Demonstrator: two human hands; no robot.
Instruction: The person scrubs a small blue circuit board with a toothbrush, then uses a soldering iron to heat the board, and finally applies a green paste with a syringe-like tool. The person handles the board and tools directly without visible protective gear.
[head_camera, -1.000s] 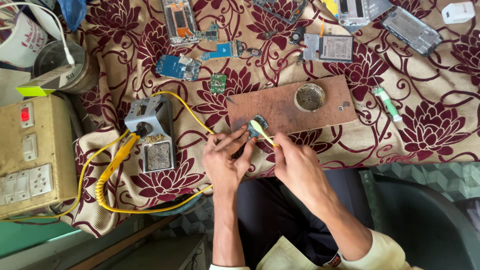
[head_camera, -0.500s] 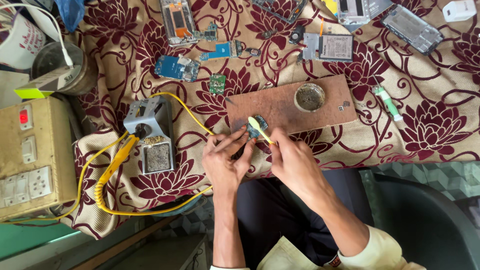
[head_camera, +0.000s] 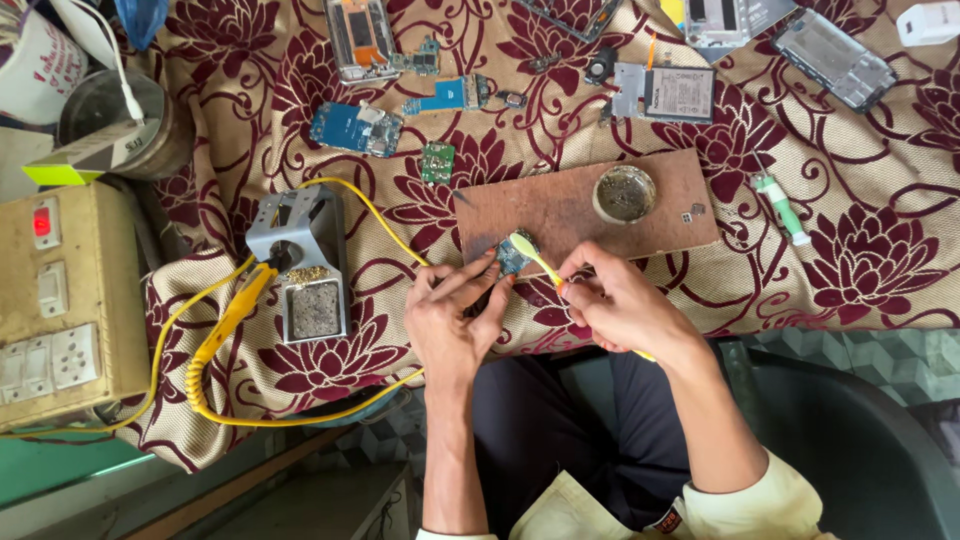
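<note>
The board (head_camera: 512, 256) is mostly covered by the left hand (head_camera: 455, 320) and the brush (head_camera: 535, 255) head; its parts are too small to read. The brush handle vanishes inside the right hand (head_camera: 615, 305). A white charger (head_camera: 930, 22) is cut by the right edge, a cup (head_camera: 40, 60) by the left.

We are seeing a small white box (head_camera: 88, 155) with a yellow-green end lying across a round tin at the far left. A white label (head_camera: 680, 93) is showing on a flat grey phone part near the top, beyond the wooden board. A white cup (head_camera: 35, 70) with red print is standing in the top left corner.
</note>
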